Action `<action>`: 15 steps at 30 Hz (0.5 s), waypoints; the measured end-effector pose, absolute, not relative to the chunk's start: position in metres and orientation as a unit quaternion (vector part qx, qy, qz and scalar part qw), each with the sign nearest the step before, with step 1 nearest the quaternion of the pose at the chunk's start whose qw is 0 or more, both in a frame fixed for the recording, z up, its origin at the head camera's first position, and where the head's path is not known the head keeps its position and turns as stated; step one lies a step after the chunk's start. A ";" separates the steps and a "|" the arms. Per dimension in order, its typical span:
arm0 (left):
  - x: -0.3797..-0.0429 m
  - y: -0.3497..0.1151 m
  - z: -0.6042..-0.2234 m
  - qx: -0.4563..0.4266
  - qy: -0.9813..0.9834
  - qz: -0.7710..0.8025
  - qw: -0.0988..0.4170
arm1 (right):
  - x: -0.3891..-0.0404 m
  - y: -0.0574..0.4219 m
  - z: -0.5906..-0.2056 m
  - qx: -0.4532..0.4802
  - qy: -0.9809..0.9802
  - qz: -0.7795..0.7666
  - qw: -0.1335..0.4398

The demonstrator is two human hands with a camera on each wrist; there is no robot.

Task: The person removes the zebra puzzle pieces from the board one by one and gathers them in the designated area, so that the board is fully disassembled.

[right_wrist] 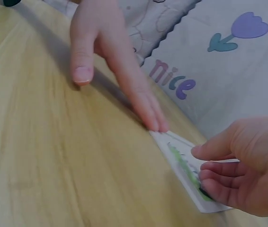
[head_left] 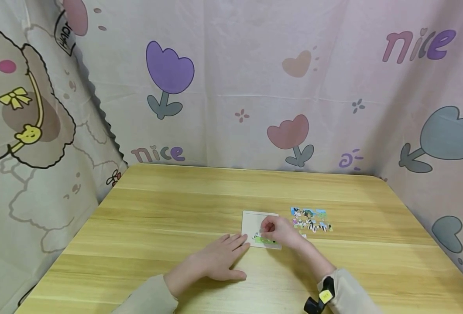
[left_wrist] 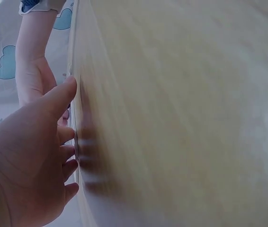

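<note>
A white puzzle tray lies on the table, with green, white and black puzzle pieces along its near edge. My left hand rests flat, its straight fingertips touching the tray's left edge and its thumb spread on the wood. Over the tray, my right hand has its fingers curled and thumb drawn in, pinching what looks like a small pale puzzle piece, mostly hidden by the fingertips. In the right wrist view the same hand is low above the laid pieces.
Right of the tray lie loose zebra-patterned puzzle pieces in rough rows; a small one sits partly behind the right hand. The wooden table meets a printed curtain at the back and sides. A black wrist strap is on the right sleeve.
</note>
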State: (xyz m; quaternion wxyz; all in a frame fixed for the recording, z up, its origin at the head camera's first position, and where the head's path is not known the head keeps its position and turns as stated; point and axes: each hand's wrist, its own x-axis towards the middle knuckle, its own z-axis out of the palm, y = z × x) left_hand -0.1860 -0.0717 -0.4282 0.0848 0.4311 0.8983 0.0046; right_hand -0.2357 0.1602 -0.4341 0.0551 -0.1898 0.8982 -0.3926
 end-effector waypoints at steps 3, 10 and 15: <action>-0.186 -0.072 -0.428 0.432 0.898 -0.001 0.080 | -0.235 0.159 -0.437 -0.190 0.898 -0.392 0.058; -0.187 -0.071 -0.429 0.429 0.900 -0.005 0.080 | -0.233 0.157 -0.435 -0.213 0.916 -0.333 0.066; -0.187 -0.070 -0.431 0.430 0.899 -0.008 0.077 | -0.229 0.155 -0.429 -0.212 0.924 -0.311 0.071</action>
